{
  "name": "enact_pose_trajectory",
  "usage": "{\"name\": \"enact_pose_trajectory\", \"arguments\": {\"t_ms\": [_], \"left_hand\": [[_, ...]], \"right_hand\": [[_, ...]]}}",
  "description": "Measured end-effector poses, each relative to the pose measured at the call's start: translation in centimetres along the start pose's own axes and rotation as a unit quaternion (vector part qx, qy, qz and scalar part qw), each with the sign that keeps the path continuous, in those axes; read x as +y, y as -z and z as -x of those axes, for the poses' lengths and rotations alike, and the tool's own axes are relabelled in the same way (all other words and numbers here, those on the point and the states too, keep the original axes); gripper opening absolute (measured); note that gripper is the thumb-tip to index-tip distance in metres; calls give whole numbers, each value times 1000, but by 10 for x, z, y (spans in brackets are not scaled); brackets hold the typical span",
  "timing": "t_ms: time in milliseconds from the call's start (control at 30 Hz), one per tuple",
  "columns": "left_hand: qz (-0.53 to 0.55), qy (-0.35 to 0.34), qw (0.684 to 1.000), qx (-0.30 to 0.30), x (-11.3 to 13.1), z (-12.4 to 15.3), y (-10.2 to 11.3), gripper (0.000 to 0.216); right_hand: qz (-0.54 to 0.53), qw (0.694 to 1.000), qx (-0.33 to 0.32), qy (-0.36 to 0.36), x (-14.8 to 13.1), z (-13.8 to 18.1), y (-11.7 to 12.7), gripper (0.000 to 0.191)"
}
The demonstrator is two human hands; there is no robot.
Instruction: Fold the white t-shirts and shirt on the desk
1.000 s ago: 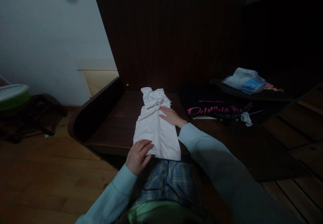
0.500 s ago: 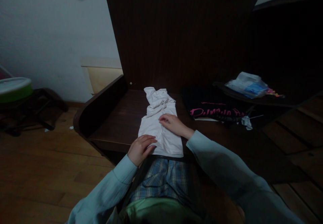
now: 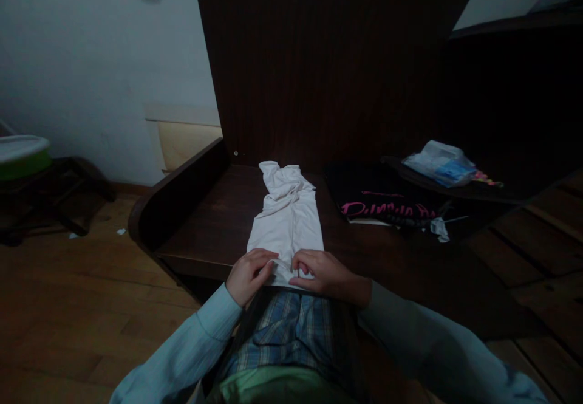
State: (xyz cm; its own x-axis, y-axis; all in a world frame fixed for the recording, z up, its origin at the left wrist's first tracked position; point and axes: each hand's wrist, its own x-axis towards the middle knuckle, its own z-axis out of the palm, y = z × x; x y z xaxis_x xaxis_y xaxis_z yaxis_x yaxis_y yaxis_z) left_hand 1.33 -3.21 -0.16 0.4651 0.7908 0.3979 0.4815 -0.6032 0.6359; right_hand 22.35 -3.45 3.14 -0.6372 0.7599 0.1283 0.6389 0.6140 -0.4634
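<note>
— White garment [image 3: 286, 228]: where does it lie?
— Lengthwise on the dark table [image 3: 204, 234], with its far end bunched and its near hem at the table's front edge.
— And the hands?
— The left hand [image 3: 248, 275] keeps to the near left corner. The right hand [image 3: 324, 273] has come back from the middle of the cloth to the hem, just beside the left. Both curl their fingers onto the fabric; whether they pinch it cannot be told.
— Anything nearby?
— A black shirt with pink lettering [image 3: 382, 200] lies to the right, apart.
</note>
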Motion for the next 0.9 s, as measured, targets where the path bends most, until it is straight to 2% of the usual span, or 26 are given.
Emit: {"name": "enact_pose_trajectory", "arguments": {"t_ms": [100, 200, 333, 433, 600, 667, 800, 900], "left_hand": [[6, 5, 1000, 10, 1, 0, 0, 29], [-4, 1, 1000, 18, 2, 2, -1, 28], [-59, 10, 997, 42, 7, 1, -6, 24], [-117, 54, 988, 89, 12, -6, -7, 34], [-154, 75, 974, 146, 3, -6, 8, 41], [-140, 60, 977, 150, -8, 4, 17, 44], [-98, 25, 989, 104, -31, 30, 24, 47], [-78, 23, 992, 96, -40, 39, 22, 43]], "right_hand": [[64, 996, 67, 0, -4, -4, -6, 29], [97, 989, 94, 65, -6, -10, -11, 20], [73, 984, 134, 88, -11, -19, -10, 13], [47, 982, 162, 81, -21, -28, -1, 13], [32, 971, 225, 75, -33, -35, 9, 13], [47, 973, 206, 93, -31, -32, 3, 12], [101, 977, 110, 150, -19, -23, -23, 7], [90, 978, 96, 163, -14, -18, -36, 7]]}}
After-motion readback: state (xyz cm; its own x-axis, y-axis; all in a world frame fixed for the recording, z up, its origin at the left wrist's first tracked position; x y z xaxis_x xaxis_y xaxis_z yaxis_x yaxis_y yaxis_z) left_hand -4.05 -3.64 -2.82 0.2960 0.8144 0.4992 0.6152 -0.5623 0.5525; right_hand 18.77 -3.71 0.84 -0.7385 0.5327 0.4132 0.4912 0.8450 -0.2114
